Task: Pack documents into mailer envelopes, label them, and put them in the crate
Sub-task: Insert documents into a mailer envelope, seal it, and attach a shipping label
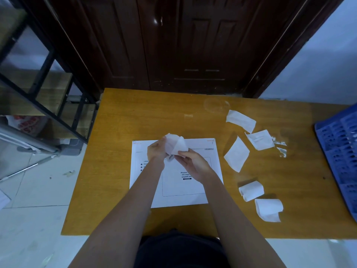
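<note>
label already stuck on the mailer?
No: both hands hold the label above the mailer envelope, its waybill box bare.

Bare forearms — dark garment, perhaps trousers.

There is one view only, from a wide-angle camera worn on the person's head. It looks forward and steeply down over the bench (123,120), close enough that both forearms reach in from the near edge. The bench fills the middle; a dark wooden door (185,41) stands at the far side, a metal shelf frame (44,74) at the left, a blue crate (340,147) cut off at the right edge. Straight lines bow toward the frame's edges.
</note>
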Available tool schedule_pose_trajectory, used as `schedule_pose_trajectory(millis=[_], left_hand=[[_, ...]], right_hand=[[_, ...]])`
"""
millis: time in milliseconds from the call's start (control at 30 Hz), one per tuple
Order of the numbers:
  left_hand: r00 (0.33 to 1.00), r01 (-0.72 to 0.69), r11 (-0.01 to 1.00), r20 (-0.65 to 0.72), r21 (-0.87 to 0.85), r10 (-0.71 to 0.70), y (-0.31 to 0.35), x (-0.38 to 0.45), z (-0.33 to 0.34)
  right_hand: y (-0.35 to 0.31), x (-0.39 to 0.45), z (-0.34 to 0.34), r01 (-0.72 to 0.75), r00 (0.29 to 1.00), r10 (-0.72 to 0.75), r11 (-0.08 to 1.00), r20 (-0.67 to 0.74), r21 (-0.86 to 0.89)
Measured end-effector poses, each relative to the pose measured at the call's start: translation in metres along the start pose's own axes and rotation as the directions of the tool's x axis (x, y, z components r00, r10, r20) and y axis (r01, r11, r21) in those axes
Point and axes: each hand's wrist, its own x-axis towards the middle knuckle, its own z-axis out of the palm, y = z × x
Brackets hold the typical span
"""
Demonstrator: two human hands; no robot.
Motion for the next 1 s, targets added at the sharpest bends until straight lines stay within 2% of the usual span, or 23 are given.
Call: schedule_pose_trajectory(millis=[133,167,233,333,433,500,600,700,767,833,900,1000], left_hand=[[0.990,-0.137,0.990,0.018,0.020,0.137,-0.005,-0.001,-0.005],[0.986,-0.162,0.987,0.038,0.021,0.161,-0.006,-0.002,-0.005],[0.980,-0.179,0.983,0.098,0.039,0.174,-0.007,-0.007,-0.005],[0.985,-0.098,0.995,0.146,0.019,0.094,-0.010,-0.012,-0.005],[0.985,-0.053,0.998,0.164,0.040,0.046,-0.008,-0.015,-0.002],[0.978,-0.135,0.982,0.175,0.135,0.110,-0.008,-0.014,0.001],[0.958,-0.274,0.920,0.163,0.281,0.236,-0.012,-0.010,0.001],[0.962,-0.268,0.897,0.144,0.351,0.231,-0.009,-0.008,0.001],[0.980,-0.196,0.941,0.100,0.277,0.174,-0.007,-0.005,0.001],[0.995,-0.074,0.995,0.076,0.060,0.069,-0.004,-0.004,0.001],[0.996,0.018,0.995,0.086,-0.096,-0.009,-0.002,-0.005,0.001],[0.998,-0.048,0.999,0.044,-0.016,0.049,-0.001,-0.004,0.001]], right_hand=[[0.002,-0.002,-0.005,-0.059,0.997,0.066,0.981,-0.031,0.187],[0.001,-0.002,-0.005,-0.060,0.995,0.072,0.985,-0.072,0.161],[-0.002,0.001,-0.003,-0.038,0.981,0.032,0.999,-0.192,-0.030],[-0.005,0.007,0.006,-0.012,0.929,-0.060,0.981,-0.364,-0.194],[-0.006,0.009,0.008,0.006,0.892,-0.151,0.946,-0.426,-0.323],[-0.005,0.010,0.007,0.024,0.870,-0.198,0.931,-0.450,-0.365],[-0.003,0.009,0.006,0.034,0.865,-0.191,0.945,-0.464,-0.326],[-0.004,0.008,0.004,0.029,0.885,-0.141,0.968,-0.444,-0.250],[-0.005,0.006,0.003,0.042,0.908,-0.112,0.983,-0.404,-0.178],[-0.006,0.006,0.002,0.075,0.936,-0.089,0.996,-0.340,-0.053],[-0.007,0.004,0.000,0.092,0.961,-0.074,0.994,-0.266,0.058],[-0.009,0.001,0.001,0.070,0.982,-0.048,0.991,-0.180,0.117]])
